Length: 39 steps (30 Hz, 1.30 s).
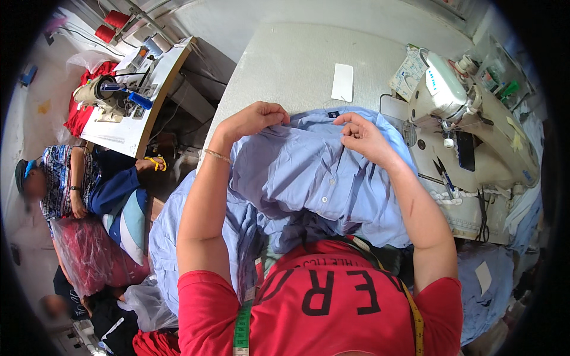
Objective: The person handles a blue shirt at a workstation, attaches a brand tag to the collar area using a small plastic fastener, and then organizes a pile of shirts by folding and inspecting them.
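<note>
Bags of red cloth (89, 255) sat at the far left beside a seated person (65, 178), with a second sewing table (133, 89) behind them carrying a machine and 2 red thread cones (111, 25). Left hand (252, 121) was curled shut, fingers pinching the upper edge of the blue shirt (309, 178). That shirt lay bunched on the near edge of the grey table (297, 59) and spilled into the lap, its small dark neck label (333, 114) sitting between the 2 hands. Right hand (362, 135) was likewise closed narrow, fingertips gripping the same edge just right of the label. White card (342, 82) lay on the table beyond the shirt. Sewing machine (469, 113) stood further right, with scissors (442, 172) on its bed near the right forearm. Measuring tape (415, 320) hung around the neck over the red top.
</note>
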Each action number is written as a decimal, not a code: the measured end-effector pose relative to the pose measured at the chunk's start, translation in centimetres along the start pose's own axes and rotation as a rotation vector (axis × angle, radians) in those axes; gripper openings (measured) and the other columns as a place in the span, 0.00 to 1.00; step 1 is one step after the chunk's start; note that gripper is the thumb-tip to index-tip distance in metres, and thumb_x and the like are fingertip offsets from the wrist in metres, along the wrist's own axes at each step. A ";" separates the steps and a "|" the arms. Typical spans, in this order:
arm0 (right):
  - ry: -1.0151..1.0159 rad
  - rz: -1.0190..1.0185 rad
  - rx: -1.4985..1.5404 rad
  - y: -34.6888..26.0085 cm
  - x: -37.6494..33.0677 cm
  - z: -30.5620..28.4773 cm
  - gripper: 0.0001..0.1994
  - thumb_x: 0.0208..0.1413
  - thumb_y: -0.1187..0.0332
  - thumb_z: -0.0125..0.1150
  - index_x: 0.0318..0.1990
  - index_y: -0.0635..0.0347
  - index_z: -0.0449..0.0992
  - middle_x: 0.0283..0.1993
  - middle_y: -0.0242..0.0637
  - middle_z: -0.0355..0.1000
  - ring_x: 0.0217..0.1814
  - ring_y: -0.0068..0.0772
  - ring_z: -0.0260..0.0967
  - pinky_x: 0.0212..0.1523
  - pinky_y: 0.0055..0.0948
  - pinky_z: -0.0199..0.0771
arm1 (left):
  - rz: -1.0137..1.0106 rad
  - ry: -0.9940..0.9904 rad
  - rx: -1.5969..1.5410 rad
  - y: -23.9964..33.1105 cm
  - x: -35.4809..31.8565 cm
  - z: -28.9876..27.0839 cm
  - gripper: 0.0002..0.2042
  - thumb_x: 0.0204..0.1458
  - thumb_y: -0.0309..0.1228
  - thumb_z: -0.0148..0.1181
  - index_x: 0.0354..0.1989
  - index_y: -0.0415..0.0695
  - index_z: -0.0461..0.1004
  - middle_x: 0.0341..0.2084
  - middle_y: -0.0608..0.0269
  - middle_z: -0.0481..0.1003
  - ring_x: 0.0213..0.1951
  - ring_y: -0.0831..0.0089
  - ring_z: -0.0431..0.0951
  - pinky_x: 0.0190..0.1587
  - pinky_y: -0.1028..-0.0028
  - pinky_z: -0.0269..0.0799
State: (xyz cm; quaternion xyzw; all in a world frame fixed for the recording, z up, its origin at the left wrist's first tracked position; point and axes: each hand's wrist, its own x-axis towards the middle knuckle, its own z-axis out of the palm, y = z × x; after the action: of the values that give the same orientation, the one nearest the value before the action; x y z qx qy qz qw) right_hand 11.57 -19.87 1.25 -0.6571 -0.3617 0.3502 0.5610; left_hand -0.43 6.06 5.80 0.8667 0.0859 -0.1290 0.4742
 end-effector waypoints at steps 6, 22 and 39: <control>0.004 -0.003 0.013 0.1 -0.1 0.1 0.16 0.47 0.78 0.52 0.47 0.60 0.68 0.26 0.22 0.62 0.28 0.12 0.57 0.29 0.16 0.55 | 0.098 -0.081 0.158 0.1 -0.3 -0.6 0.10 0.54 0.35 0.56 0.38 0.41 0.77 0.32 0.68 0.76 0.38 0.78 0.71 0.45 0.77 0.65; -0.014 0.007 -0.026 -0.1 -0.1 0.0 0.17 0.48 0.79 0.52 0.48 0.61 0.67 0.27 0.22 0.62 0.30 0.12 0.57 0.33 0.15 0.57 | -0.028 0.000 0.242 2.3 -0.6 -2.1 0.13 0.54 0.39 0.54 0.37 0.42 0.78 0.28 0.68 0.76 0.33 0.79 0.72 0.40 0.77 0.67; -0.061 -0.018 -0.018 -0.1 -0.1 -0.3 0.18 0.50 0.77 0.54 0.50 0.62 0.66 0.29 0.23 0.64 0.33 0.13 0.59 0.38 0.16 0.59 | 0.051 0.090 0.122 1.9 -1.9 -1.7 0.09 0.47 0.30 0.61 0.33 0.37 0.77 0.31 0.66 0.76 0.35 0.80 0.72 0.40 0.76 0.68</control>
State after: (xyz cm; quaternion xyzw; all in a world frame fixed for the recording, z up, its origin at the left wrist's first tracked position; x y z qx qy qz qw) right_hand 11.78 -20.13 1.43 -0.6478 -0.3880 0.3616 0.5468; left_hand -1.51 6.44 8.76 0.9009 0.0771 -0.0826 0.4191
